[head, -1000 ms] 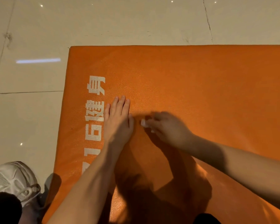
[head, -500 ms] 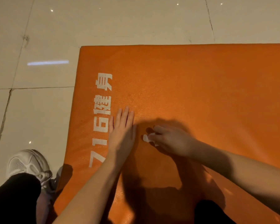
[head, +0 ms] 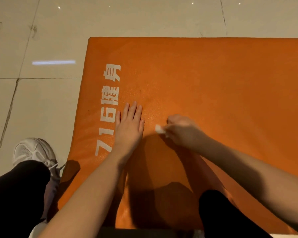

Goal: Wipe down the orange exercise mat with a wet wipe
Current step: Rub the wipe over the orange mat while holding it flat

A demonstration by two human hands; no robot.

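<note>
The orange exercise mat (head: 213, 79) lies flat on the tiled floor, with white printed characters running along its left side. My left hand (head: 129, 127) rests flat on the mat, fingers straight and together, just right of the print. My right hand (head: 181, 131) is curled round a small bunched white wet wipe (head: 159, 129) and holds it down on the mat a short way right of my left hand. Only the wipe's left end shows past my fingers.
Beige floor tiles (head: 41, 97) surround the mat on the left and far side. My white sneaker (head: 33, 152) stands on the floor beside the mat's left edge, with a black trouser leg (head: 15, 194) over it. A dark knee (head: 218, 212) rests on the mat's near part.
My right hand with the wipe has shifted slightly across the mat beside my left hand. The camera has moved, so the mat and shoe sit further right in view.
</note>
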